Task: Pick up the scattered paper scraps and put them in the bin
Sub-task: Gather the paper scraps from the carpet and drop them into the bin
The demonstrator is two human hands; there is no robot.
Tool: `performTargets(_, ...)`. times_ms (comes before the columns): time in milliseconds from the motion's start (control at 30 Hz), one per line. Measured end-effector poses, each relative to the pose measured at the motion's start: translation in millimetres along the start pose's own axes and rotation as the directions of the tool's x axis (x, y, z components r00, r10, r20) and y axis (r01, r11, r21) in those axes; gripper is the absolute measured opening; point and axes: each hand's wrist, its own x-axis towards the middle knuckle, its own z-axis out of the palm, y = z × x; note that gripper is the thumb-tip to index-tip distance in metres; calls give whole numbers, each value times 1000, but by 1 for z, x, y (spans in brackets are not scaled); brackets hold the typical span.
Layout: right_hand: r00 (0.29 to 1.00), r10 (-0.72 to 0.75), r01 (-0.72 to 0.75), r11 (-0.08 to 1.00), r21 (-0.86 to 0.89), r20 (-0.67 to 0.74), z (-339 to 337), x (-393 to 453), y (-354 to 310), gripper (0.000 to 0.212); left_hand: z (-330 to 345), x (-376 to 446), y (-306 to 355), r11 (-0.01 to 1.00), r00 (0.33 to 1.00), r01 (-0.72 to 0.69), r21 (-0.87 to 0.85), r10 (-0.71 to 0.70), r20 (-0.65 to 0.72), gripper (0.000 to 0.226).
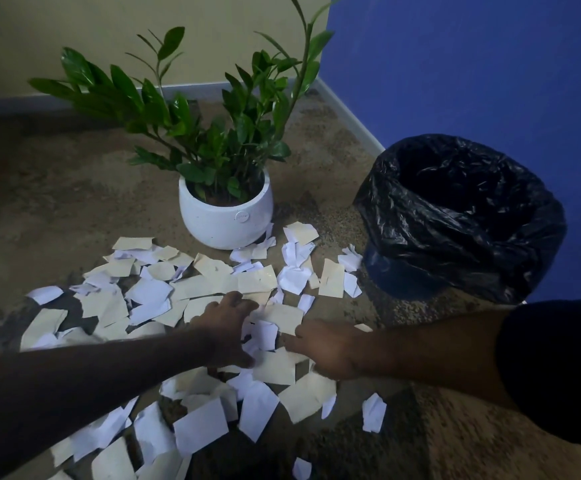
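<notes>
Both hands are down among the paper scraps [212, 282] that litter the floor [39, 209], a mix of cream and white torn pieces spread from in front of the white plant pot [225, 216] toward the near edge of the view. The left hand [226, 327] reaches in from the lower left, palm down, its fingers spread and bent over the scraps at the middle of the heap; the fingertips press on cream pieces at the far side and the thumb rests on a cream piece at the near side, with white scraps showing in the gap beneath the palm. It looks like a wide gathering grasp, but whether any scrap is actually pinched under the palm cannot be told. The right hand [327, 351] comes in from the right with a dark sleeve [555, 368] on the upper arm; its back faces up, its fingers point left toward the left hand and lie on a cream scrap, loosely bent rather than closed. Whether it has hold of that piece is also hidden by the hand itself. The two hands are near each other, with a few white scraps between them. The bin [462, 216], lined with a black plastic bag, stands at the right against the blue wall [472, 64], just beside the right-hand edge of the scatter and well beyond the right hand.
</notes>
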Motion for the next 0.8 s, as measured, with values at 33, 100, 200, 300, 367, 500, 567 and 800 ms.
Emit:
performTargets(33, 1000, 4, -4, 1000, 12, -1, 0, 0, 1, 56, 2, 1, -1, 1000, 1000, -7, 2, 7, 9, 112)
performTargets(100, 1000, 10, -10, 1000, 4, -2, 0, 1, 3, 46, 6, 3, 0, 999, 999, -43, 29, 42, 24, 117)
performTargets(200, 998, 15, -15, 1000, -2, -55, -2, 2, 9, 42, 12, 3, 4, 990, 995, -93, 103, 88, 50, 120)
performTargets(300, 987, 44, -33, 997, 76, -155, -9, 1, 19, 35, 21, 1, 8, 992, 996, -82, 96, 79, 42, 115)
performTargets(367, 979, 91, -67, 989, 133, -183, -11, -2, 29, 30, 27, 0, 14, 988, 997, -83, 126, 83, 6, 108)
performTargets(500, 970, 180, -126, 946, 299, -162, -16, -7, 40, 29, 36, 5, 20, 993, 998, -37, 113, 42, -41, 86)
performTargets(567, 968, 223, -162, 905, 394, -113, -17, -12, 46, 26, 37, 9, 20, 998, 998, -39, 52, 41, -39, 68)
performTargets(800, 959, 284, -254, 868, 427, -6, -3, -33, 59, 25, 21, 16, 15, 990, 994, -60, -129, 47, -103, 19)
